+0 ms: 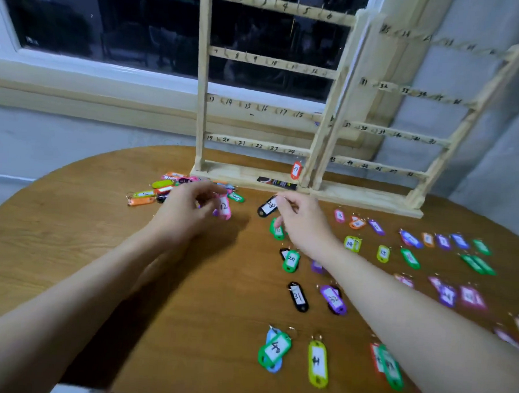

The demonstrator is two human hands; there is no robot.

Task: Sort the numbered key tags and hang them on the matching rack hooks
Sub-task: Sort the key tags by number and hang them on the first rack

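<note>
The round brown wooden desk (69, 246) carries two pale wooden ladder racks (287, 107) with numbered hooks; nearly every hook looks bare, only a red plastic tag marked 37 (295, 170) hangs low between the racks. So hanging has barely begun, I judge. Coloured plastic key tags (411, 258) lie sorted on the right, an unsorted heap (162, 188) at left. The left hand (188, 210) pinches a pink tag (225, 208); the right hand (302, 222) pinches a black tag marked 28 (268, 206).
</note>
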